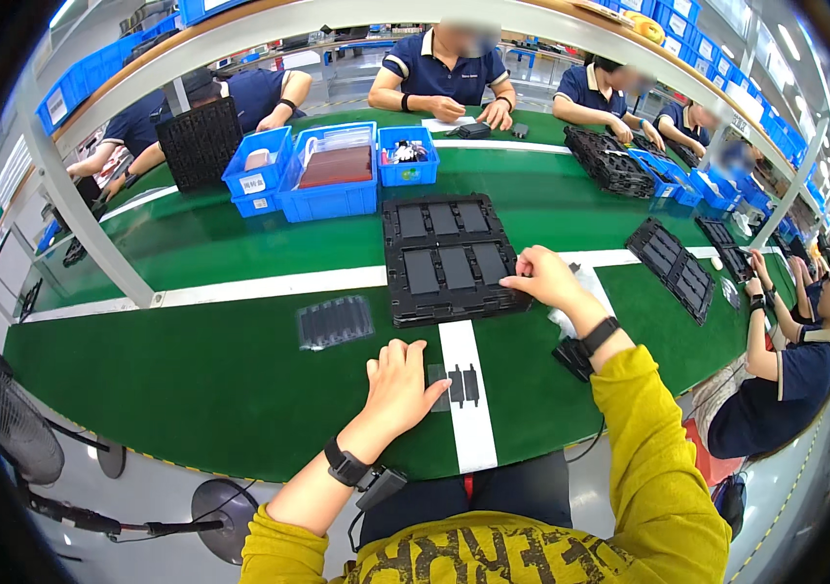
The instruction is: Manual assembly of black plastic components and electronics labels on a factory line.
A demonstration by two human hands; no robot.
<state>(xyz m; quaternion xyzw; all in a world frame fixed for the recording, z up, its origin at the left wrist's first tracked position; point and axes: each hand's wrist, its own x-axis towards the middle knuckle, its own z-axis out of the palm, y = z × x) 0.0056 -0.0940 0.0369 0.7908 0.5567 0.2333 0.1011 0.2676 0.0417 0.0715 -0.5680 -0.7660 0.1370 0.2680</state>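
Observation:
A black compartment tray (pixel 395 261), on top of a stack, stands in front of me with flat dark rectangular pieces (pixel 422 272) in its slots. My right hand (pixel 549 280) is at the tray's right edge, thumb and index finger drawn together by the lower right slot. Whatever those fingertips hold is too small to make out. My left hand (pixel 395 391) rests on the green bench with its fingers apart. Its thumb tip lies beside small black strips (pixel 470 385) on the white band, next to a thin translucent piece (pixel 438 374).
A clear plastic tray (pixel 335 322) lies left of the stack. Black parts (pixel 572 359) and clear wrapping (pixel 563 322) lie beneath my right forearm. Blue bins (pixel 329 202) stand across the bench (pixel 191 365); another black tray (pixel 673 268) is to the right. Co-workers sit opposite and at right.

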